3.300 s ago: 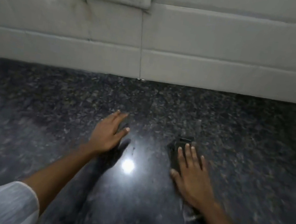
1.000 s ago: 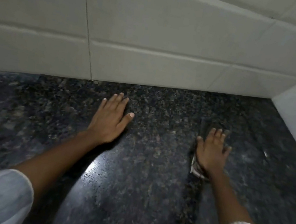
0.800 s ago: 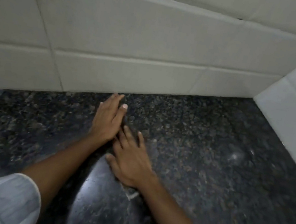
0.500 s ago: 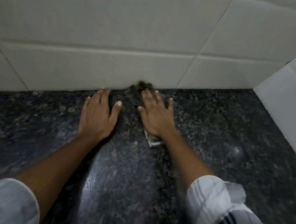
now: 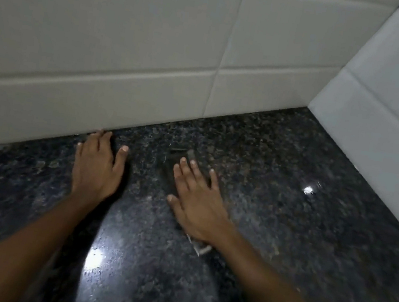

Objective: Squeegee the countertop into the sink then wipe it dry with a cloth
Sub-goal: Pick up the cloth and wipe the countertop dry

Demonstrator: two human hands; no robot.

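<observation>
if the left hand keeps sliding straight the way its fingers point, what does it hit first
The left hand lies flat on the countertop, fingers pointing at the white tiled back wall. Its fingertips look almost at the wall's base already, so the wall comes first; nothing lies between.

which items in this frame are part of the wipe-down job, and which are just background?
In the job:
- countertop, dark speckled stone
- cloth, mostly hidden under the right hand
- right hand, pressing flat on the cloth
- left hand, flat on the counter by the wall

Background:
- back wall tiles
- side wall tiles

No sink or squeegee in view.
</observation>
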